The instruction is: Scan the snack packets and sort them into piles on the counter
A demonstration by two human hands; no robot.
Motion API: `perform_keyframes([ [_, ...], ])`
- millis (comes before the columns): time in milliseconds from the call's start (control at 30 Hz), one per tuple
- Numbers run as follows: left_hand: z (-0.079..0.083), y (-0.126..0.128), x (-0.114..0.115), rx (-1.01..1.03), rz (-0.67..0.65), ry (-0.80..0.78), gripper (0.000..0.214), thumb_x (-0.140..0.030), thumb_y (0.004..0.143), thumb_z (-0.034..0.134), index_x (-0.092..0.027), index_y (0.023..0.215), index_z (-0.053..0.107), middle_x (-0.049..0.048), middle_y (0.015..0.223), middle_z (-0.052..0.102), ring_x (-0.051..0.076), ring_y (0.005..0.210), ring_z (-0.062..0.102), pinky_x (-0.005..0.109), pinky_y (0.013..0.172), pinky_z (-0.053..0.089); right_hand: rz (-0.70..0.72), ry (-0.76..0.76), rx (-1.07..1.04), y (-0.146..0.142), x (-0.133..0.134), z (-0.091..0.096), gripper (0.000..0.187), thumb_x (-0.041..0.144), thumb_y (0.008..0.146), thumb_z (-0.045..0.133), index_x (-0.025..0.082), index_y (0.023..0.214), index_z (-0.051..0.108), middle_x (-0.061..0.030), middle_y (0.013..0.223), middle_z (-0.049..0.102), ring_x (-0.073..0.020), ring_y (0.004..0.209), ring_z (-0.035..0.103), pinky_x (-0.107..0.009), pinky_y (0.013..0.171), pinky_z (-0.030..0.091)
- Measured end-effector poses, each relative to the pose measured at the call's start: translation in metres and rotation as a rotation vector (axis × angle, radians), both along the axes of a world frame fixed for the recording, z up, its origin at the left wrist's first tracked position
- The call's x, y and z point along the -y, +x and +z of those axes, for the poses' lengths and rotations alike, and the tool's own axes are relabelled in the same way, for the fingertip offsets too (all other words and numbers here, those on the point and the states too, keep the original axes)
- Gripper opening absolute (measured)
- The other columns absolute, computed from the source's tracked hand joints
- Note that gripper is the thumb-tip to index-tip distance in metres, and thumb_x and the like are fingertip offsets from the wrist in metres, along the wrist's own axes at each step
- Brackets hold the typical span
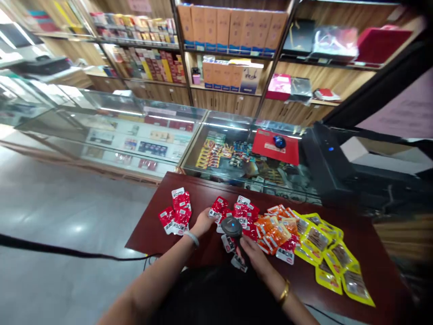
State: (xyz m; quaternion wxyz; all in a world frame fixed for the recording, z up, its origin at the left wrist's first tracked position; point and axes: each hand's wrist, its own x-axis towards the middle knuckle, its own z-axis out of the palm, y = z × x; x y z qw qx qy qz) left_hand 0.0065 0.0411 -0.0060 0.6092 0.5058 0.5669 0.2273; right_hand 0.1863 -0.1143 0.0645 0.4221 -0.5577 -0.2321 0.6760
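Observation:
My left hand (204,220) pinches a small red-and-white snack packet (219,205) by its edge, just above the dark wooden table (149,230). In my right hand (252,250) is a black handheld barcode scanner (232,226) with a small blue light on its head. The scanner's head is close to the held packet and partly hides more red packets (245,210) behind it. Another group of red packets (177,214) lies left of my left hand. Orange packets (275,230) and larger yellow packets (318,239) are spread to the right of my right hand.
Beyond the table stands a glass display counter (199,131), with a red folder (267,146) and a blue mouse (279,141) on top. Dark equipment (324,158) and an open white box (385,155) are at right. Stocked shelves line the wall. A black cable (84,253) crosses at left.

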Motion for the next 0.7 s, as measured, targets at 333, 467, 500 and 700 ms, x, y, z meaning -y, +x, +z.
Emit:
perform_keyframes([
  [333, 0.000, -0.063, 0.045, 0.049, 0.141, -0.030, 0.043, -0.044, 0.060, 0.075, -0.013, 0.085, 0.059, 0.0044, 0.075, 0.068, 0.018, 0.071, 0.061, 0.029, 0.069, 0.046, 0.123, 0.057, -0.044, -0.045, -0.044, -0.002, 0.050, 0.066, 0.079, 0.059, 0.018, 0.091, 0.056, 0.0064, 0.057, 0.050, -0.0077, 0.043, 0.042, -0.021, 0.043, 0.031],
  [467, -0.007, -0.080, 0.052, 0.017, 0.176, -0.032, 0.042, -0.046, 0.064, 0.072, -0.014, 0.088, 0.058, 0.0064, 0.082, 0.069, 0.019, 0.074, 0.062, 0.029, 0.072, 0.046, 0.139, 0.025, -0.034, -0.048, -0.039, -0.003, 0.053, 0.067, 0.076, 0.061, 0.018, 0.094, 0.056, 0.0066, 0.056, 0.050, -0.0081, 0.043, 0.042, -0.021, 0.043, 0.031],
  [500, -0.007, -0.085, 0.052, -0.036, 0.187, -0.026, 0.041, -0.046, 0.066, 0.071, -0.014, 0.088, 0.058, 0.0068, 0.083, 0.069, 0.020, 0.076, 0.063, 0.030, 0.073, 0.046, 0.141, 0.007, -0.025, -0.047, -0.036, -0.003, 0.055, 0.067, 0.075, 0.062, 0.018, 0.098, 0.057, 0.0066, 0.056, 0.051, -0.0085, 0.043, 0.043, -0.021, 0.043, 0.030],
  [700, 0.002, -0.107, 0.039, -0.635, 0.134, 0.094, 0.033, -0.048, 0.088, 0.045, -0.019, 0.095, 0.058, 0.0081, 0.089, 0.067, 0.023, 0.087, 0.063, 0.032, 0.076, 0.043, 0.195, -0.082, 0.066, -0.029, -0.008, -0.006, 0.066, 0.070, 0.069, 0.064, 0.019, 0.111, 0.058, 0.0073, 0.054, 0.052, -0.0094, 0.042, 0.043, -0.022, 0.042, 0.030],
])
